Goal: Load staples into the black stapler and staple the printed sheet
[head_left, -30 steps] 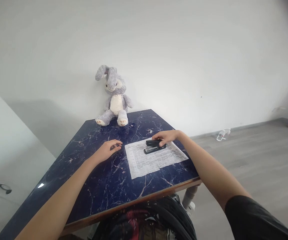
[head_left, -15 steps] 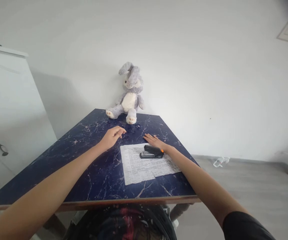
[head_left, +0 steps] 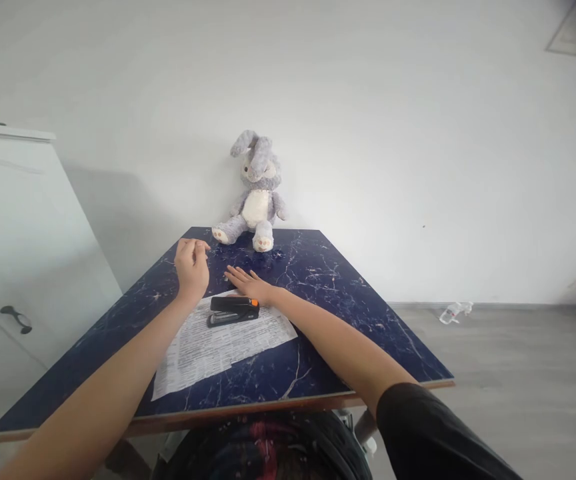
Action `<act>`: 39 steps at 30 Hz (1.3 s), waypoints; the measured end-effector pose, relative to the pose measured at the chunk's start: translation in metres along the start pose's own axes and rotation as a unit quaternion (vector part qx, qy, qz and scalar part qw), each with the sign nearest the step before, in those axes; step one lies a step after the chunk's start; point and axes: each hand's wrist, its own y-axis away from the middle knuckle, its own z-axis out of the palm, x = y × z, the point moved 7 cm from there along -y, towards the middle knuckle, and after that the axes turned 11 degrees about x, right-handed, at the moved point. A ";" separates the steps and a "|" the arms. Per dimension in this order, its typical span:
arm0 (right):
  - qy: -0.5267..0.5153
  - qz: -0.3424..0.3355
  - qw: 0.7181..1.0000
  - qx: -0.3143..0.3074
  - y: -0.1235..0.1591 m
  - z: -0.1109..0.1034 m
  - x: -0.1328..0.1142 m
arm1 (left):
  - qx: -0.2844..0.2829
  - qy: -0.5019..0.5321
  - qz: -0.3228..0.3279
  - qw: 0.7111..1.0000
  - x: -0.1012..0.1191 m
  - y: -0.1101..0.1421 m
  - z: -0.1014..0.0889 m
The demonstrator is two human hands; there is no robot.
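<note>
A black stapler (head_left: 233, 311) with an orange end lies on printed paper sheets (head_left: 218, 341) on the dark blue marble-patterned table (head_left: 348, 313). My right hand (head_left: 248, 285) lies flat with fingers stretched out on the table just behind the stapler, touching the paper's far edge. My left hand (head_left: 191, 268) hovers above the table to the left of it, fingers curled together in a loose pinch; nothing shows in them.
A grey and white plush rabbit (head_left: 255, 195) sits at the table's far edge against the white wall. A white cabinet (head_left: 13, 233) with a dark handle stands at the left. A clear plastic bottle (head_left: 454, 311) lies on the grey floor at the right.
My right hand let go of the stapler and slid past it to lie flat on the table. My left hand rose and curled. The view swung, so paper and stapler sit further left.
</note>
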 end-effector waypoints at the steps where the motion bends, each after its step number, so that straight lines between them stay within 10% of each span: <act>1: 0.004 0.006 1.000 -0.001 0.007 -0.003 0.003 | 0.000 -0.004 -0.003 1.000 -0.002 0.000 0.000; 8: 0.073 0.060 0.995 -0.021 0.074 -0.036 0.031 | -0.205 -0.028 0.013 0.978 -0.009 0.034 0.040; 16: 0.006 0.112 0.990 0.083 0.106 -0.056 0.053 | -0.500 -0.067 0.068 0.861 -0.024 0.119 0.086; 20: -0.122 0.118 0.957 0.236 0.111 -0.092 0.047 | -0.516 -0.099 0.097 0.845 -0.021 0.126 0.087; 25: -0.169 -0.040 0.978 0.119 0.115 -0.102 -0.012 | -0.519 -0.081 0.101 0.845 -0.011 0.124 0.084; 30: -0.095 -0.050 0.991 0.081 0.112 -0.095 -0.035 | -0.518 -0.100 0.093 0.844 -0.009 0.126 0.086; 39: -0.324 0.150 0.912 0.200 0.145 -0.159 0.058 | -0.528 -0.062 0.050 0.846 -0.015 0.114 0.084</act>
